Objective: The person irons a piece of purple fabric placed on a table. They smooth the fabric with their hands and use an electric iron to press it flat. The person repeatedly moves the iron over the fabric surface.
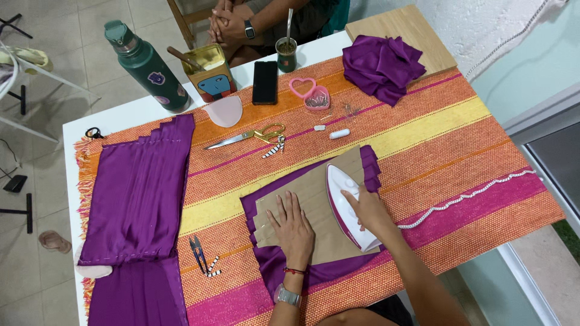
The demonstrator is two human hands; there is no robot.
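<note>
Your right hand [366,208] grips the white iron [347,205], which sits on brown paper [314,208]; your left hand [292,224] lies flat, fingers spread, on that paper over purple fabric [273,259]. All of it rests on a striped orange cloth [447,139] covering a white table [115,115], with pale floor tiles [54,66] around it

Purple fabric [275,259] mostly under brown paper [314,205]
</note>
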